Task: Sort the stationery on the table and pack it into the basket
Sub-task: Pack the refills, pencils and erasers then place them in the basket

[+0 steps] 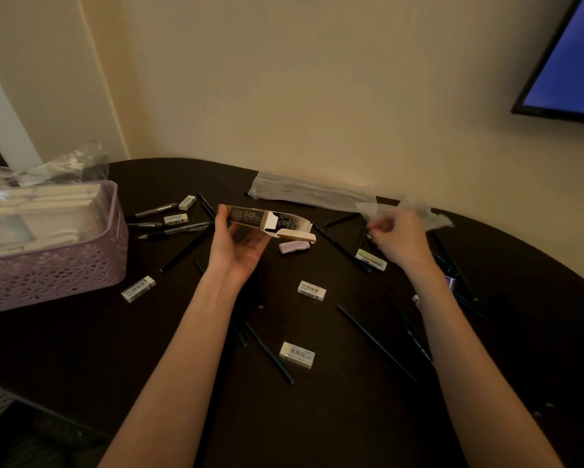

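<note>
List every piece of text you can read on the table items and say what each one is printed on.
"B-009": on the side of the gold pencil box held in the left hand.
Other characters beside it on the box: too blurred to read.
Dark print on the white erasers: too small to read.
Markings on the pens and pencils: not legible.

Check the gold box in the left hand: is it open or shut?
Open. The gold box, held in the left hand, has its right-end flap folded out, and dark round pencil ends show inside.
</note>
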Available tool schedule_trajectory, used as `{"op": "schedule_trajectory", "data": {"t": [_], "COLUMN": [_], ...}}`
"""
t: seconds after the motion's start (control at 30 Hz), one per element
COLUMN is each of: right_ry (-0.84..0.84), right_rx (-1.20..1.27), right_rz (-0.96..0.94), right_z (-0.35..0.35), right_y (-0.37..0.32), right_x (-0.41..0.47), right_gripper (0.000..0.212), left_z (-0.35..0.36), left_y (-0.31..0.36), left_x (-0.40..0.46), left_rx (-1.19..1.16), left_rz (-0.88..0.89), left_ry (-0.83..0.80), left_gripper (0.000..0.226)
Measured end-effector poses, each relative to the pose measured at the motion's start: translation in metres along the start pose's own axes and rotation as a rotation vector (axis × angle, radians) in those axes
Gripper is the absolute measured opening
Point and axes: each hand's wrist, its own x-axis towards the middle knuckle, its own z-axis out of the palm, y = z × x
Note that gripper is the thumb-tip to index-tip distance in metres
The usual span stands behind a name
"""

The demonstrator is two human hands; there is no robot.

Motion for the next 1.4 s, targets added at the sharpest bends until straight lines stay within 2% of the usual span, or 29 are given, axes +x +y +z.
{"op": "schedule_trajectory", "data": {"t": [0.07,0.13,0.33,0.63,0.73,0.8,0.87,0.97,1.07,1.17,1.27,1.4], "right_ry": [-0.053,-0.071,0.028,-0.014,0.012,0.07,0.127,0.062,0.06,0.119,-0.065,-0.181], "right_rx": [-0.184,-0.239,-0.287,-0.395,-0.396,-0.292,-0.057,0.431,0.72,0.895,1.006,0.888], "right_rz": [0.097,0.128,0.15,0.264,0.233,0.119,0.0,-0.159,-0.351,-0.527,-0.625,-0.656], "right_z": [0.008,0.014,0.02,0.025,0.019,0.01,0.003,-0.004,-0.009,-0.018,-0.024,-0.02], "right_y": [0.023,0.034,0.04,0.049,0.038,0.022,-0.002,-0.04,-0.069,-0.085,-0.092,-0.093], "right_x": [0.003,0.002,0.006,0.012,0.012,0.011,0.004,-0.014,-0.033,-0.046,-0.054,-0.057], "right_gripper": [0.021,0.02,0.023,0.014,0.015,0.014,0.016,0.026,0.026,0.02,0.011,0.013], "left_z": [0.001,0.002,0.004,0.006,0.006,0.006,0.006,0.005,0.004,0.002,0.002,0.003], "left_y": [-0.003,-0.003,-0.004,-0.003,-0.003,-0.002,-0.001,0.0,0.0,0.003,0.003,0.002], "left_x": [-0.001,-0.002,-0.006,-0.008,-0.008,-0.008,-0.009,-0.011,-0.01,-0.008,-0.007,-0.007], "left_rx": [0.025,0.034,0.009,0.001,0.007,0.018,0.025,0.045,0.048,0.047,0.016,-0.031], "left_rz": [-0.008,-0.015,-0.022,-0.058,-0.061,-0.06,-0.058,-0.06,-0.048,-0.022,-0.015,-0.02], "left_ry": [-0.009,-0.018,-0.032,-0.047,-0.057,-0.067,-0.074,-0.076,-0.052,-0.038,-0.028,-0.011], "left_gripper": [0.045,0.048,0.05,0.053,0.053,0.054,0.054,0.053,0.053,0.052,0.05,0.048]}}
